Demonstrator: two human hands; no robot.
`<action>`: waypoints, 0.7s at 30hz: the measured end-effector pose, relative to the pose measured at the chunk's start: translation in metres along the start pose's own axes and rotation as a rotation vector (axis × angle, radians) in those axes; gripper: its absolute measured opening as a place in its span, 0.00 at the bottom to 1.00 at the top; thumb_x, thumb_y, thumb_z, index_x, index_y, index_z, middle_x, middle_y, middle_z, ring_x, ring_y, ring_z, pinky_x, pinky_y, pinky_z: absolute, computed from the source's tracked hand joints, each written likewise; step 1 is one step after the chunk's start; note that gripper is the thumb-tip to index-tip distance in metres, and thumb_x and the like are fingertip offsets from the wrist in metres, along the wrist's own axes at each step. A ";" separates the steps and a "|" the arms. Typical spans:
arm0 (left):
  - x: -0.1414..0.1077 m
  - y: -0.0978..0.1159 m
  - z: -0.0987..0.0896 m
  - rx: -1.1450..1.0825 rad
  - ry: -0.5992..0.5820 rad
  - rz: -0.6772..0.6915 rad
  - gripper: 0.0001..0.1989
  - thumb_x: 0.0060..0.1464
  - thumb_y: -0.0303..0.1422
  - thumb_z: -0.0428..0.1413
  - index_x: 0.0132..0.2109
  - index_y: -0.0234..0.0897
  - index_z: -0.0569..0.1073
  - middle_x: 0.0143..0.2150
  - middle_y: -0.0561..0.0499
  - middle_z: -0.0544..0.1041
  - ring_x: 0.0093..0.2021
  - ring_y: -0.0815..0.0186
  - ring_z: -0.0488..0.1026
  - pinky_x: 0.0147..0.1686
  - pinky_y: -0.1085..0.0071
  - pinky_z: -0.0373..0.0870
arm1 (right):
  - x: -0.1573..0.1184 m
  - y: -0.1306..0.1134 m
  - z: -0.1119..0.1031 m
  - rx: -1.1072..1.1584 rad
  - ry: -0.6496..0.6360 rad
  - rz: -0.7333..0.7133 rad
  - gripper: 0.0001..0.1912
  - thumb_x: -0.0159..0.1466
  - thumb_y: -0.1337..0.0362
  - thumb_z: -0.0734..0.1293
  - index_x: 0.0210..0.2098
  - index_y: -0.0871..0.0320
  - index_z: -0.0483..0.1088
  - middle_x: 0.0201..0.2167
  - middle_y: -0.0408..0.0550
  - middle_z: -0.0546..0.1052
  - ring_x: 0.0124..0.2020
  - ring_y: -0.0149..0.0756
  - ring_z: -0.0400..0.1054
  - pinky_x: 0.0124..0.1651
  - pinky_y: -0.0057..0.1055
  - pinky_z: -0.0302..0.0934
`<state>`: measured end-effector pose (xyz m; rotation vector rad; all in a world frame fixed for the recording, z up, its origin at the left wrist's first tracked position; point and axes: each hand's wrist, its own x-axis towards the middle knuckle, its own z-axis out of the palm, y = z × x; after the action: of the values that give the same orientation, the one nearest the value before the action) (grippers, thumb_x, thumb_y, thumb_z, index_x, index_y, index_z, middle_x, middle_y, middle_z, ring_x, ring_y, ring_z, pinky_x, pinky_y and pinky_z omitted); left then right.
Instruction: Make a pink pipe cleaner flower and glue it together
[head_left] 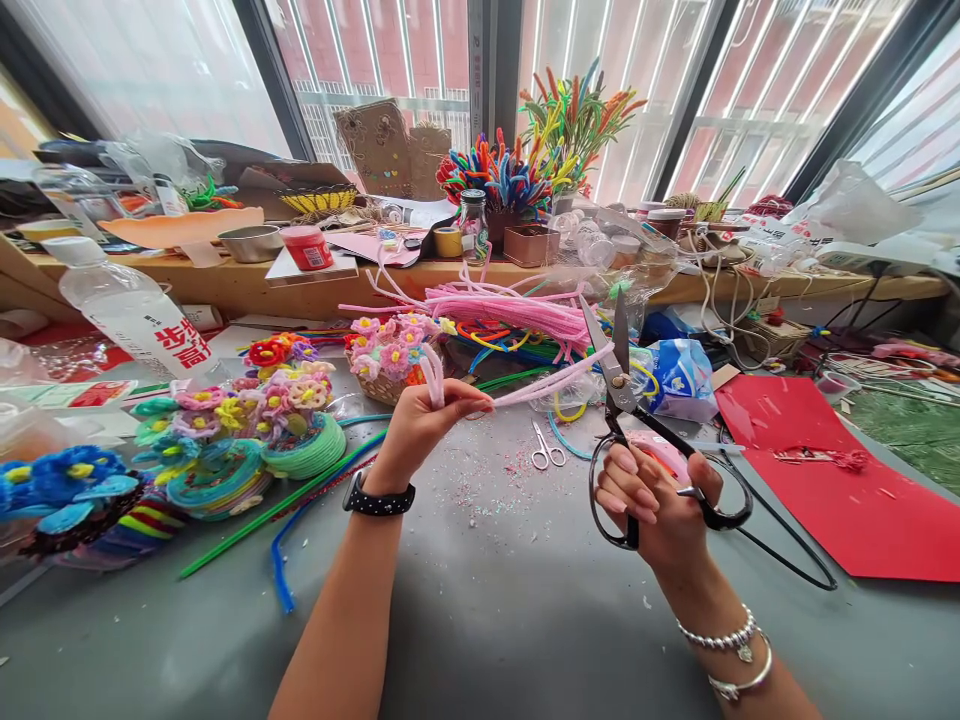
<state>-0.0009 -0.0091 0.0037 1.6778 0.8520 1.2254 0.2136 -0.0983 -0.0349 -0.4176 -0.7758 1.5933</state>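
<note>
Light pink pipe cleaners [551,383] are pinched between the thumb and fingers of my left hand [427,425], with their other ends bent up behind the knuckles. My right hand [652,490] grips large black-handled scissors [616,385], fingers through the loops and blades pointing up and parted. The free ends of the pink strands reach the scissors, between or just beside the blades; I cannot tell which. Behind both hands lies a heap of brighter pink pipe cleaners [510,312].
Small silver scissors [548,447] lie on the grey table among coloured clippings. Pipe-cleaner flower pots [304,440] and a water bottle [139,310] stand at the left. Red sheets [832,460] and a blue tissue pack [681,378] are at the right. A cluttered wooden ledge [247,290] runs behind.
</note>
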 end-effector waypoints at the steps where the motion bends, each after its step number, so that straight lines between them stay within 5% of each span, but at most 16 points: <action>1: 0.000 -0.001 0.000 0.002 0.028 -0.005 0.06 0.42 0.33 0.58 0.25 0.34 0.76 0.26 0.47 0.77 0.28 0.67 0.71 0.26 0.72 0.67 | 0.000 0.000 -0.001 -0.023 -0.011 -0.009 0.22 0.47 0.43 0.60 0.23 0.57 0.64 0.13 0.33 0.47 0.12 0.23 0.38 0.20 0.27 0.54; 8: 0.002 -0.005 0.000 -0.054 0.158 -0.055 0.04 0.40 0.31 0.59 0.25 0.34 0.75 0.26 0.49 0.77 0.28 0.68 0.72 0.28 0.73 0.68 | -0.002 0.001 -0.003 -0.094 -0.072 -0.049 0.23 0.48 0.43 0.59 0.25 0.58 0.66 0.11 0.34 0.50 0.11 0.22 0.39 0.21 0.29 0.55; 21: 0.004 -0.006 0.002 -0.054 0.176 -0.084 0.04 0.39 0.32 0.59 0.25 0.35 0.75 0.24 0.50 0.77 0.26 0.68 0.71 0.23 0.74 0.66 | -0.004 0.003 -0.001 -0.144 -0.092 -0.073 0.23 0.48 0.43 0.59 0.23 0.58 0.66 0.10 0.33 0.50 0.10 0.23 0.41 0.24 0.31 0.59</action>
<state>0.0015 -0.0042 -0.0003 1.4926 0.9773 1.3408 0.2131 -0.1015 -0.0382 -0.4174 -0.9695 1.5023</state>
